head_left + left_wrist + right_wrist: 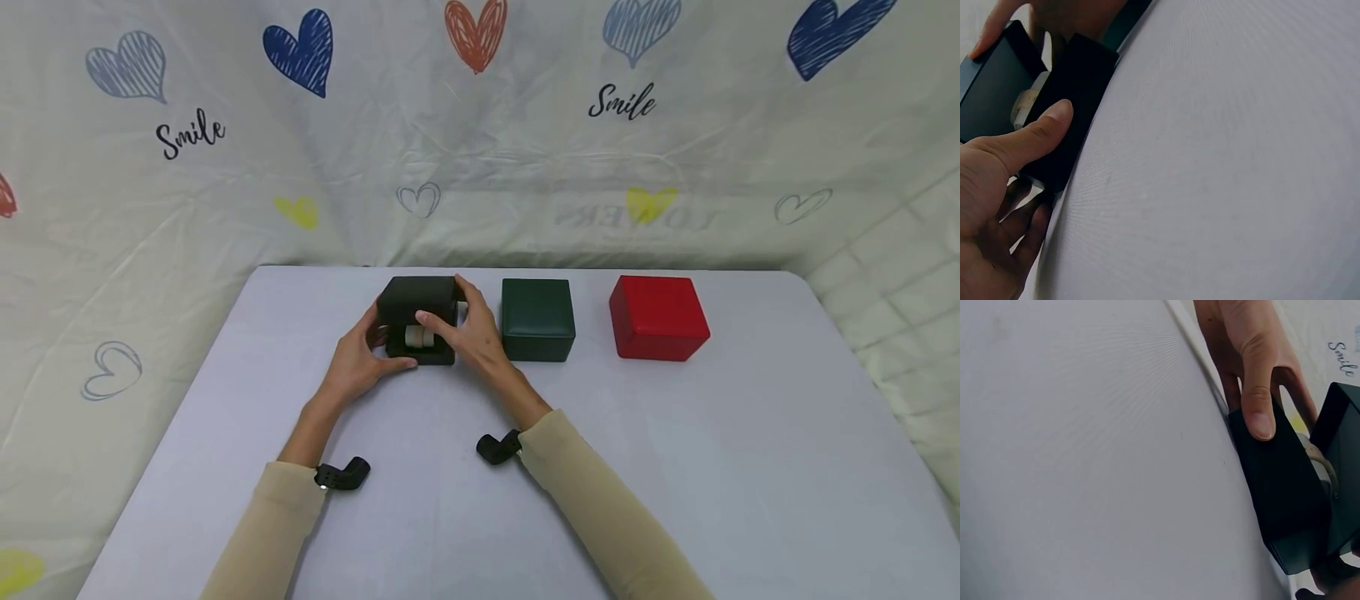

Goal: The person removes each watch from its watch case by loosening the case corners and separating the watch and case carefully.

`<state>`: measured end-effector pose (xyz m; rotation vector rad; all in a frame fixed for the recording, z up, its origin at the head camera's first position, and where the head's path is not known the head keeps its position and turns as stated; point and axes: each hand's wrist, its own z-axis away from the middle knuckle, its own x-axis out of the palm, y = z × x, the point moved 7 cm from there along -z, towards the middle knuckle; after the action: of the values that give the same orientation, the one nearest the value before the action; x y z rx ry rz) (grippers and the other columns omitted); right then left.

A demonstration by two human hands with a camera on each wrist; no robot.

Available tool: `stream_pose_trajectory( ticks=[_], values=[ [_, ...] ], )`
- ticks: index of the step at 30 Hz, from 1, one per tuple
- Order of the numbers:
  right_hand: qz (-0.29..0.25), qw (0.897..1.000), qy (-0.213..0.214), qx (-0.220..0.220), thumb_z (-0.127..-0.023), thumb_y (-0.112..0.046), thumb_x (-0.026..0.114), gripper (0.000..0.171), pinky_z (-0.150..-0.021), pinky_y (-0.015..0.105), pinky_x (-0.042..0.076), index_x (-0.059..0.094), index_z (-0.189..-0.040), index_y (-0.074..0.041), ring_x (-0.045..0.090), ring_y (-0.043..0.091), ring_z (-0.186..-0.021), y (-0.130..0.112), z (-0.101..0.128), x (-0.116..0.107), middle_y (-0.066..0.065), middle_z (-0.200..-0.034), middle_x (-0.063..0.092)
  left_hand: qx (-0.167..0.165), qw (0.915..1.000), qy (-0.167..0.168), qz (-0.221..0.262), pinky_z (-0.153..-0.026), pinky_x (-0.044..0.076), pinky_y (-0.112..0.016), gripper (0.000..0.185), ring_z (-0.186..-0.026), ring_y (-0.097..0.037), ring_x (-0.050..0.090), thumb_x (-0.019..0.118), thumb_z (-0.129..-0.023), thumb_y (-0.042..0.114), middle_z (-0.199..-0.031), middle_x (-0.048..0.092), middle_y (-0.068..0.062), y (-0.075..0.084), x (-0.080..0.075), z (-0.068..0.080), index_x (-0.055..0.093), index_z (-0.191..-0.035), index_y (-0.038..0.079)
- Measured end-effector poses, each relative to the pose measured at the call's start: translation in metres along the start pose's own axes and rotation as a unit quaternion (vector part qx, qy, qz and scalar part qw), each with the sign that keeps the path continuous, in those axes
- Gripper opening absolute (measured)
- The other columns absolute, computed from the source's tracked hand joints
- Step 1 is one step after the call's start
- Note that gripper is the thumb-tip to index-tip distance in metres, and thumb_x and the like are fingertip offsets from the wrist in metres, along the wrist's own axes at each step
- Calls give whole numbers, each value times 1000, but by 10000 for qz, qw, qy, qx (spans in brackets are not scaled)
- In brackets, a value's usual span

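A black hinged box (416,298) stands at the back left of the table with its lid part-way up. Inside its base (1282,487) sits a pale roll-shaped cushion (418,337) with a tan band (1322,459) round it. My left hand (354,360) grips the base from the left, thumb (1054,122) on the front face and fingers at the side. From the right, my right hand (476,335) holds the raised lid (991,94) between its thumb at the front edge and fingers at the back.
A dark green box (537,319), closed, stands just right of my right hand. Further right is a closed red box (660,317). White cloth covers the table (420,517), and a curtain printed with hearts (360,150) hangs behind its back edge. Each wrist carries a small black camera (343,474).
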<state>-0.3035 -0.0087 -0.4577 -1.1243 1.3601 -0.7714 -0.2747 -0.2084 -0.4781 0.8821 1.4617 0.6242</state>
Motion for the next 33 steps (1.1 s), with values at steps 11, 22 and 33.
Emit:
stream_pose_trajectory(
  ticks=[11, 22, 33],
  values=[
    [-238, 9994, 223, 108, -88, -50, 76, 93, -127, 53, 34, 35, -162, -13, 40, 28, -153, 0, -4, 1, 10, -163, 43, 82, 9999, 52, 44, -114, 51, -46, 112, -143, -33, 56, 96, -74, 23, -159, 51, -12, 0, -2, 1, 30, -164, 31],
    [-299, 9983, 490, 57, -83, -66, 74, 98, -115, 51, 44, 41, -160, -16, 56, 26, -133, 1, -9, 0, 12, -143, 60, 28, 9998, -8, 188, -114, 50, -49, 117, -140, -36, 58, 96, -74, 26, -161, 48, -17, -3, 0, 1, 24, -165, 37],
    [-123, 9980, 600, -139, -89, -58, 74, 79, -103, 49, 49, 44, -157, -30, 57, 24, -122, -1, -10, 1, 8, -137, 59, -26, 9998, -41, 193, -114, 51, -47, 113, -140, -36, 58, 95, -76, 26, -160, 50, -16, -4, -2, 0, 27, -165, 29]
  ],
)
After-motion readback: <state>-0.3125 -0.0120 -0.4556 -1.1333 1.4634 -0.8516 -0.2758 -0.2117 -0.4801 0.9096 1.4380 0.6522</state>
